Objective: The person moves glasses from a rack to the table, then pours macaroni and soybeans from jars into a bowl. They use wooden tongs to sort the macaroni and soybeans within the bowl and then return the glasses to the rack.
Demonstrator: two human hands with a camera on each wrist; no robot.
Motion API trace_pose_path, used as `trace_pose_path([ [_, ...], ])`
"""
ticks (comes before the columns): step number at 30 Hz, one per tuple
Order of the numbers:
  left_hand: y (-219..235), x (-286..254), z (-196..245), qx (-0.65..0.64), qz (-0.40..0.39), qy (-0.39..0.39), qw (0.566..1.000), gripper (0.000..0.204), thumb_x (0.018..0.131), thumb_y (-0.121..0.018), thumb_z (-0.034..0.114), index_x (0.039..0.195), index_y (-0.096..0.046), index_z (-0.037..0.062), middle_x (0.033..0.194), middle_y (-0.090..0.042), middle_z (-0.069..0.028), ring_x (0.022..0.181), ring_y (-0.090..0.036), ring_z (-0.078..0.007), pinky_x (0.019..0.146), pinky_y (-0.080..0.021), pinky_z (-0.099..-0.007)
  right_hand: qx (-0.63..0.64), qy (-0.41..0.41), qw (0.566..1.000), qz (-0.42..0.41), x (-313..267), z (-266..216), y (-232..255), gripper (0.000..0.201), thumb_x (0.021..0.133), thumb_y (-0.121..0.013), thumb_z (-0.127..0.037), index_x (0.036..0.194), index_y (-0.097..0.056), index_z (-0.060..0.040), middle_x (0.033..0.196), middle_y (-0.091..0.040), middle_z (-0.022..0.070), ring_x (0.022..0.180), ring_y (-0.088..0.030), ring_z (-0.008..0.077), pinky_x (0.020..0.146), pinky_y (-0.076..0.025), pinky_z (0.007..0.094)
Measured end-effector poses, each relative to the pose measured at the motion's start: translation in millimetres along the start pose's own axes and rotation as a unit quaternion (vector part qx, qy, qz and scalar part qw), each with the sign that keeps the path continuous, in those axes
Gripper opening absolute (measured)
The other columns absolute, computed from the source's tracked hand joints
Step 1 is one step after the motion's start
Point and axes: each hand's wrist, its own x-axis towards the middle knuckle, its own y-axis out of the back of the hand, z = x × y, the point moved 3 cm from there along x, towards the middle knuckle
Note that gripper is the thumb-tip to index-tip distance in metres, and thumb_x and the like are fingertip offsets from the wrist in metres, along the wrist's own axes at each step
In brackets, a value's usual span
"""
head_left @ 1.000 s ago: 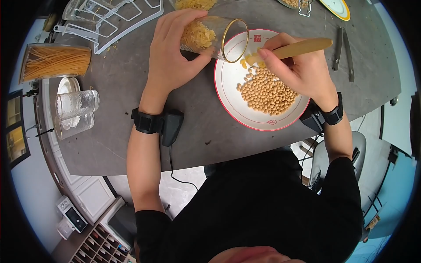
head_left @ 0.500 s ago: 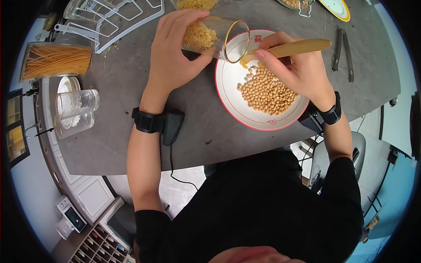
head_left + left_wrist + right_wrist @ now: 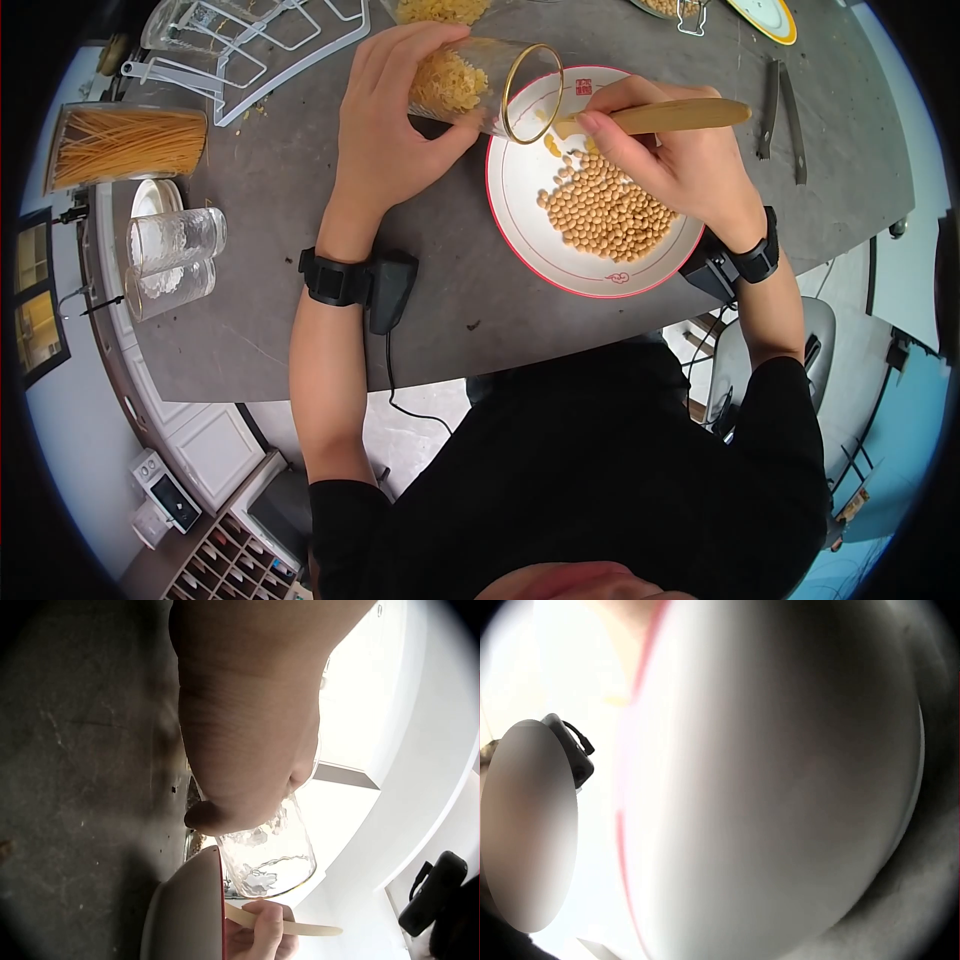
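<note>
My left hand (image 3: 390, 130) grips a glass jar (image 3: 515, 70) with a gold rim, tipped on its side so the mouth faces right over the bowl. Small yellow pasta pieces (image 3: 447, 82) lie inside it. In my right hand (image 3: 685, 165) is a wooden utensil (image 3: 690, 115), pinched between thumb and fingers, its lower end near the jar's mouth. A white bowl (image 3: 508, 215) with a red rim holds tan soybeans (image 3: 610, 215) and a few yellow pieces (image 3: 551, 146). The left wrist view shows the jar above the bowl's edge; the right wrist view is mostly the bowl's outer wall.
At left lie a jar of spaghetti (image 3: 130, 145) and clear glasses (image 3: 170, 260). A white wire rack (image 3: 290, 65) stands at the back left. Another container of yellow pasta (image 3: 440, 10) is behind the left hand. Dark tongs (image 3: 780, 120) lie right of the bowl.
The utensil's lower end has shifted slightly left toward the jar's mouth, and fewer yellow pieces show beside it in the bowl. The left hand and jar are nearly still.
</note>
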Motion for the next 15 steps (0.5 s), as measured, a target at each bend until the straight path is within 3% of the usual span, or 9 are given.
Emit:
trace_pose_path([
  [9, 0.1, -1.1, -1.2, -0.008, 0.009, 0.008, 1.000, 0.063, 0.068, -0.082, 0.011, 0.128, -0.064, 0.0135, 0.123, -0.067, -0.0059, 0.115, -0.060, -0.0296, 0.098, -0.051, -0.0412, 0.012, -0.069, 0.997, 0.042, -1.2, 5.9, 7.7, 0.019, 0.093, -0.076, -0.021, 0.092, -0.073, -0.0020, 0.060, -0.064, 0.0047, 0.051, -0.063, 0.0145, 0.049, -0.046, 0.0279],
  [15, 0.4, -0.5, -0.3, -0.002, 0.008, 0.007, 1.000, 0.063, 0.068, -0.082, 0.011, 0.128, -0.064, 0.0137, 0.123, -0.067, -0.0056, 0.115, -0.061, -0.0293, 0.098, -0.051, -0.0412, -0.005, -0.066, 0.998, 0.021, -1.2, 5.4, 3.6, 0.020, 0.093, -0.076, -0.022, 0.091, -0.072, -0.0024, 0.060, -0.063, 0.0054, 0.049, -0.060, 0.0164, 0.049, -0.044, 0.0290],
])
